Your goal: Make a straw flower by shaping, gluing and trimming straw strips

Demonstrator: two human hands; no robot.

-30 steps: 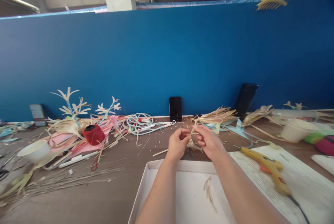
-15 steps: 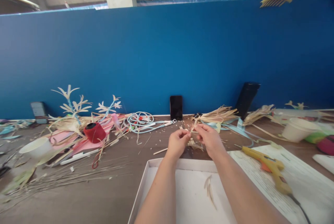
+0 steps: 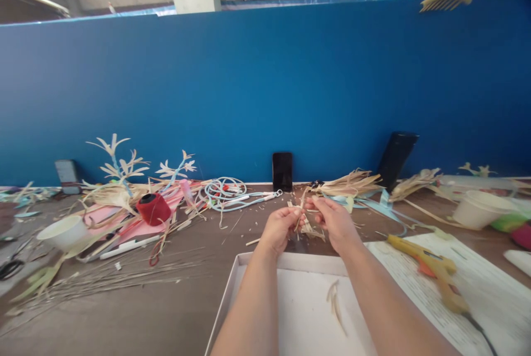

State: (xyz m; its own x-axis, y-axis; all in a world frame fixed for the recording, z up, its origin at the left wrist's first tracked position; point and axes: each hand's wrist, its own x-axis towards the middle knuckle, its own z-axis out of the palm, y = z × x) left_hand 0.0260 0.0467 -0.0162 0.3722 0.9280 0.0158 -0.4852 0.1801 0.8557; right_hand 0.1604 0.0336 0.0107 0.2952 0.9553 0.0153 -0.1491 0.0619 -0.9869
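My left hand [image 3: 282, 227] is closed in a pinch on a thin, pale dried-leaf strip [image 3: 304, 199] that sticks up between my hands. My right hand [image 3: 335, 222] faces it from the right, its thumb and forefinger closed at the same strip, other fingers curled. Both are held just beyond the far rim of a shallow white box [image 3: 307, 312]. Loose pale scraps [image 3: 310, 230] lie on the table behind and beneath the fingers. Inside the box rests a small dried wisp [image 3: 335, 306]. The strip's lower end is hidden by my fingers.
A yellow glue gun [image 3: 435, 267] lies on printed paper [image 3: 493, 289] at right. Behind stand a black phone [image 3: 282, 172] and dried-leaf bundles [image 3: 352, 183]. At left are a red thread spool [image 3: 153, 209], a white cup [image 3: 62, 233], leaf flowers [image 3: 124, 168] and thin stems [image 3: 124, 281].
My fingers have shifted slightly around the strip, and the right hand's fingertips have moved a little. The whole view has slid slightly, so the table things appear a bit farther right.
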